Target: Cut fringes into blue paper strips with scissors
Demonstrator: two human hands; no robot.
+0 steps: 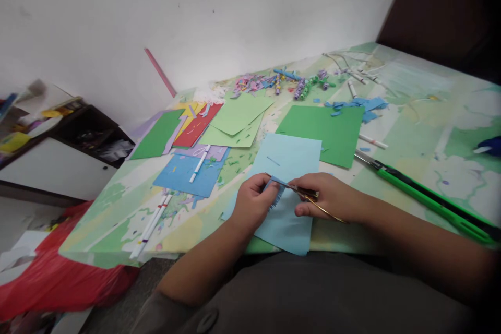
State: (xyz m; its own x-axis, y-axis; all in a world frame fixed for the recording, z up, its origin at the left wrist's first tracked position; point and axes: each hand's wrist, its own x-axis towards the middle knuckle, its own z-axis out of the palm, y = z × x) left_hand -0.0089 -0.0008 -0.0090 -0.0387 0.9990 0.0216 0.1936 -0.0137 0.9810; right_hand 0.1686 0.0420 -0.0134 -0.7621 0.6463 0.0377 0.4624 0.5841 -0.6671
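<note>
Near the front edge of the table, my left hand [256,199] is closed on a small blue paper strip [278,194] whose lower edge is cut into a fringe. My right hand [326,195] grips a pair of scissors [307,192] with gold-coloured handles. Their blades point left and meet the strip beside my left thumb; I cannot tell how far they are parted. Beneath both hands lie light blue paper sheets [291,159], with a thin blue sliver on top. Part of the strip is hidden by my left fingers.
A green utility knife [426,195] lies at right, near a dark green sheet [321,130]. Light green sheets [238,117], a red sheet [199,126] and a blue sheet [188,175] spread leftward. White markers [152,224] rest at the left edge. Paper scraps [254,83] and fringed rolls [300,88] sit behind.
</note>
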